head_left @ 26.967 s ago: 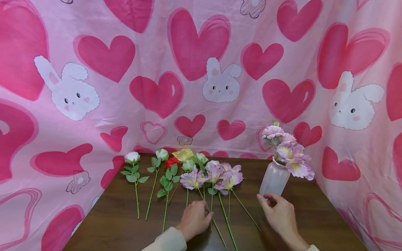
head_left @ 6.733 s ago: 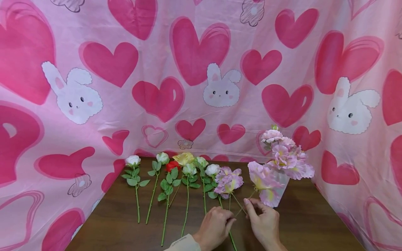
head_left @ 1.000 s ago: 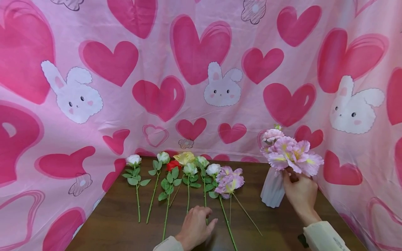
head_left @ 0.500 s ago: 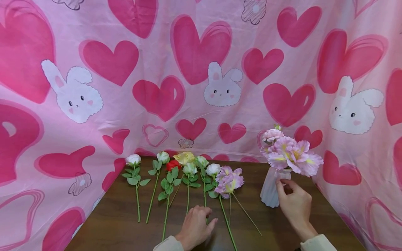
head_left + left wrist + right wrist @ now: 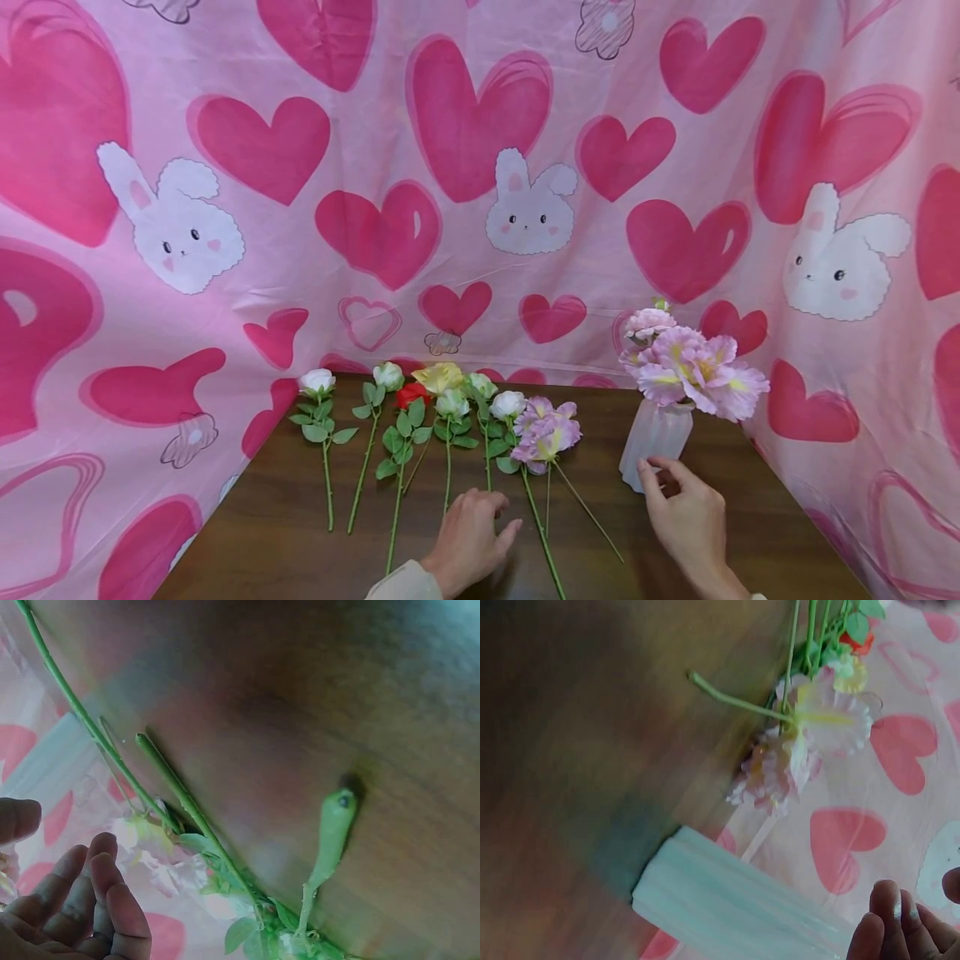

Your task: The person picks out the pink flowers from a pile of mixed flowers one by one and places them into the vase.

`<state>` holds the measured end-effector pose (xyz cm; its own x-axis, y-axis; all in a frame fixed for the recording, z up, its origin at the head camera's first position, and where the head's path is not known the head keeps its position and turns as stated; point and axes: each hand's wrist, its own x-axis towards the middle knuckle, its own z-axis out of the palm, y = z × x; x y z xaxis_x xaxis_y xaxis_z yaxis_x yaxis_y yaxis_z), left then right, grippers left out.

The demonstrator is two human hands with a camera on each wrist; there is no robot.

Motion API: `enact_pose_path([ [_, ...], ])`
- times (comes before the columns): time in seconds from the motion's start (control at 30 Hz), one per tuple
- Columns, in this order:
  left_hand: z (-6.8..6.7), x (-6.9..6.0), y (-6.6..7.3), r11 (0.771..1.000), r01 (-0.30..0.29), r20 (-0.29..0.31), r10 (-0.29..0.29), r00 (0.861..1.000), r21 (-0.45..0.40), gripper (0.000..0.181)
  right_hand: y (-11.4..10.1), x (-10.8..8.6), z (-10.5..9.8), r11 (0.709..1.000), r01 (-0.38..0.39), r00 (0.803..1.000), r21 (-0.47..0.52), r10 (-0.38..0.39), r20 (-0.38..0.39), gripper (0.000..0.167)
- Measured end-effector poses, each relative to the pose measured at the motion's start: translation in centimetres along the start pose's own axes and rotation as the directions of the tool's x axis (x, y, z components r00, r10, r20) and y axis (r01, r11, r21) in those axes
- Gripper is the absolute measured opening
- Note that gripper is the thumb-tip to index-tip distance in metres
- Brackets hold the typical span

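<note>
Your head camera faced forward and down across the tabletop (image 5: 262,525) to the heart-print backdrop (image 5: 476,117); your wrist cameras looked closer in, tilted, the left past your left hand (image 5: 82,911) at flower stems (image 5: 198,815), the right at the white vase (image 5: 727,892), shared with the head view.

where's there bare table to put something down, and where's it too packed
The table is bare left of the leftmost white rose, between the lying purple flowers and the vase, and right of the right hand. It's crowded at the back middle: the red rose, yellow flower and pale roses bunch together.
</note>
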<state>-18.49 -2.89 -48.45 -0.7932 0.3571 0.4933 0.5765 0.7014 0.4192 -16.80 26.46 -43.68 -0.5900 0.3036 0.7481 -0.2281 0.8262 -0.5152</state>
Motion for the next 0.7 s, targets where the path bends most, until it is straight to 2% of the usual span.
enact_pose_path([
  [0.33,0.1,0.9,0.5,1.0,0.011,0.019,-0.011,1.0,0.014,0.021,-0.7,-3.1,-0.2,0.996,-0.08,0.99,-0.039,0.084,0.115,0.012],
  [0.7,0.8,2.5,2.0,0.999,0.026,0.052,-0.028,0.998,0.033,0.024,-1.6,-5.3,-0.6,0.993,-0.111,0.985,-0.031,0.114,0.126,0.012],
])
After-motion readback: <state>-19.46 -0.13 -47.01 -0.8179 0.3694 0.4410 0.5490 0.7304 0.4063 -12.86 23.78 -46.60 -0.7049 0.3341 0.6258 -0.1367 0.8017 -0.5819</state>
